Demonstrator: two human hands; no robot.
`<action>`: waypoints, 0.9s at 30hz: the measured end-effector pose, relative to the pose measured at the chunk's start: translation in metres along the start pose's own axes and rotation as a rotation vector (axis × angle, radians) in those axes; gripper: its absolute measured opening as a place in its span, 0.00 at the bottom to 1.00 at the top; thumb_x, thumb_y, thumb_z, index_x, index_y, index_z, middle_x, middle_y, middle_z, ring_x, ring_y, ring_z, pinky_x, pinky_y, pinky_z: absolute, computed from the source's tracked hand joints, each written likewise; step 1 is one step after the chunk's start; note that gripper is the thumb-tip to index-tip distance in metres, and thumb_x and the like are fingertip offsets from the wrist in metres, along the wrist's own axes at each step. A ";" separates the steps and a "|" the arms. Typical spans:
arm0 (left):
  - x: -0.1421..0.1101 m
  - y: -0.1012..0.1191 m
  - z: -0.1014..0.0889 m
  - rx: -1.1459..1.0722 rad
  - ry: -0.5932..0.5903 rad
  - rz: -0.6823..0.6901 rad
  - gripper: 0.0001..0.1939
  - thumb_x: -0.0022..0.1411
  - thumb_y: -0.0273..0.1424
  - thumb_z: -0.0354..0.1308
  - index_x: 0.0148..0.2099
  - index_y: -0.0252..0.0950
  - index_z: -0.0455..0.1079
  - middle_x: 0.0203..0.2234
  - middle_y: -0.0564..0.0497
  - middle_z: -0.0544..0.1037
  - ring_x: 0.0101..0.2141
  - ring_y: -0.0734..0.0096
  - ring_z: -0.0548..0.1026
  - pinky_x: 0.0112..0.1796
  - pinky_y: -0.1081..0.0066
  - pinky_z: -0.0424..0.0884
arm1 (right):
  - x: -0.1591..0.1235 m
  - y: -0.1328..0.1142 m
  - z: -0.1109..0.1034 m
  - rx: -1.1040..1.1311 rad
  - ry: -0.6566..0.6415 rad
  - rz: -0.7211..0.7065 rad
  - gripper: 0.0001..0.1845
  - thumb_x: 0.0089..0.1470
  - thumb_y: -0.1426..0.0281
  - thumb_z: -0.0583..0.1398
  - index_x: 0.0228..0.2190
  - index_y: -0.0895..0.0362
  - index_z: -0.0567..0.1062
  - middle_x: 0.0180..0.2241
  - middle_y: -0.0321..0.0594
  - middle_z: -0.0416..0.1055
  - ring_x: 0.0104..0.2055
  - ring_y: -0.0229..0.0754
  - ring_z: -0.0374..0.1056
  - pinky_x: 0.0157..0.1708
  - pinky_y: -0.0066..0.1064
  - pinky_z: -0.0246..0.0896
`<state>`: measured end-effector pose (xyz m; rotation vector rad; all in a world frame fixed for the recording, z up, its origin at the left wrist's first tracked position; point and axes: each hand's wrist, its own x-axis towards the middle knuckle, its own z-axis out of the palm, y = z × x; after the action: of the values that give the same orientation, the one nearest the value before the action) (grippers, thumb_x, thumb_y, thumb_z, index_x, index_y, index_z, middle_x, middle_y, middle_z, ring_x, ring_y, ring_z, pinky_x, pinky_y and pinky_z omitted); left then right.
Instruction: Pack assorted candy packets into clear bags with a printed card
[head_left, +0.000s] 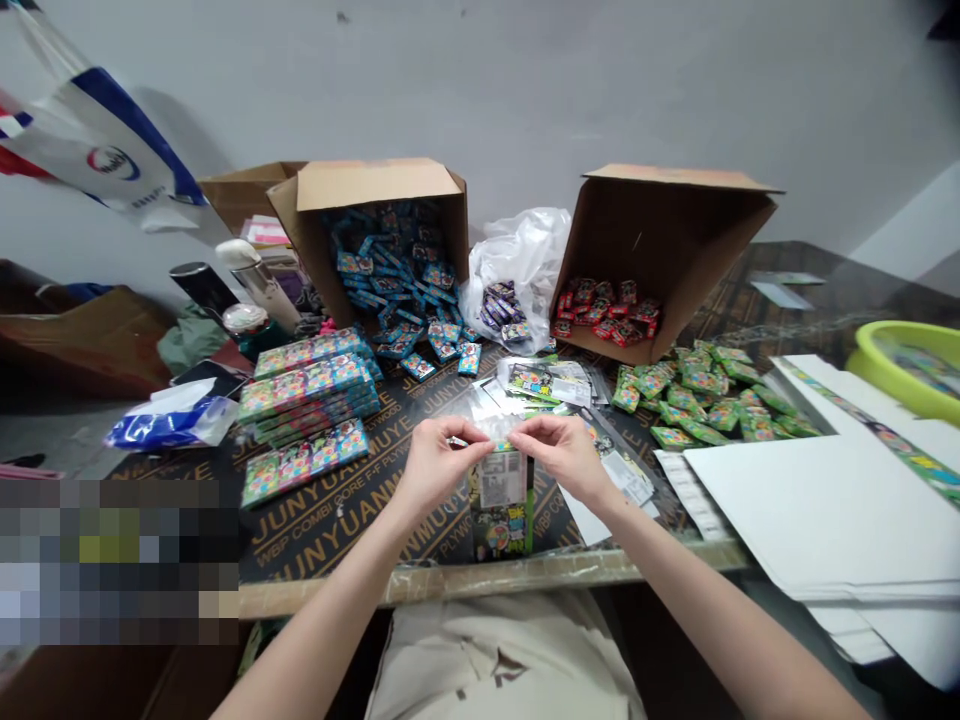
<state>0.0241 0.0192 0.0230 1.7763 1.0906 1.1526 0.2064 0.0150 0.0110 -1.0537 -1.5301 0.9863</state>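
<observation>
2 bare hands, the left hand [441, 462] and the right hand [561, 460], meet close together, each with thumb and index fingers drawn narrow in a pinch on the upper end of a printed packet [501, 525]. The relation that matters is this: from the fingers the packet extends toward 6 o'clock, its long axis running roughly 12 to 6, the left hand gripping at about 11 and the right hand at about 1, neither noticeably nearer. So the packet lies directly below the fingertips, between the wrists and over the near part of the dark desk [401, 402]; whether its lower end touches the surface I cannot tell. Just beyond the fingers, at 12 o'clock, printed sheets [551, 380] lie in a loose heap. Farther off at 12, purple packs [504, 308] sit at a white plastic bag [531, 240]. At 11, blue packs [409, 270] spill from a cardboard box [379, 185], and at 1, red packs [611, 312] rest inside another carton [637, 235]. Green packs [705, 390] are scattered between 2 and 3, white card sheets [810, 500] lie just past 3, and colourful stacked strips [311, 380] stand between 9 and 10.
</observation>
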 end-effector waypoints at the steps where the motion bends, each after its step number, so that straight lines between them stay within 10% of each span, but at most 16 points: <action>1: -0.003 0.000 0.001 0.059 0.009 0.084 0.07 0.51 0.30 0.60 0.25 0.32 0.73 0.24 0.47 0.76 0.27 0.69 0.73 0.30 0.72 0.67 | -0.002 -0.002 -0.002 -0.031 -0.029 -0.024 0.10 0.45 0.62 0.63 0.27 0.57 0.77 0.25 0.38 0.74 0.27 0.38 0.68 0.30 0.30 0.62; 6: -0.014 -0.003 0.003 0.269 -0.007 0.401 0.07 0.56 0.28 0.56 0.26 0.33 0.70 0.25 0.49 0.72 0.29 0.72 0.69 0.32 0.72 0.65 | -0.012 0.004 -0.033 -0.275 -0.231 -0.198 0.23 0.58 0.56 0.46 0.42 0.52 0.74 0.49 0.42 0.67 0.53 0.45 0.60 0.52 0.40 0.51; 11: -0.012 -0.004 0.002 0.465 -0.136 0.432 0.11 0.60 0.27 0.50 0.42 0.39 0.72 0.27 0.50 0.66 0.30 0.71 0.65 0.31 0.72 0.62 | -0.009 0.065 -0.091 -0.911 0.192 0.062 0.41 0.44 0.50 0.58 0.57 0.51 0.56 0.57 0.49 0.55 0.59 0.55 0.47 0.54 0.51 0.36; 14: -0.011 -0.005 0.003 0.467 -0.147 0.458 0.15 0.61 0.25 0.48 0.46 0.44 0.72 0.27 0.50 0.64 0.30 0.71 0.64 0.30 0.72 0.62 | -0.010 0.100 -0.111 -1.152 0.223 0.206 0.51 0.33 0.50 0.64 0.57 0.50 0.53 0.52 0.51 0.60 0.55 0.59 0.51 0.51 0.55 0.33; 27: -0.013 -0.009 0.007 0.400 -0.096 0.414 0.15 0.61 0.25 0.48 0.46 0.42 0.72 0.28 0.50 0.64 0.30 0.71 0.64 0.31 0.71 0.63 | 0.004 0.100 -0.120 -0.696 0.304 0.162 0.16 0.44 0.67 0.55 0.36 0.59 0.74 0.23 0.37 0.70 0.25 0.38 0.63 0.29 0.30 0.57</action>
<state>0.0256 0.0100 0.0086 2.4300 0.9704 1.1207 0.3385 0.0582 -0.0616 -1.7447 -1.5759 0.3514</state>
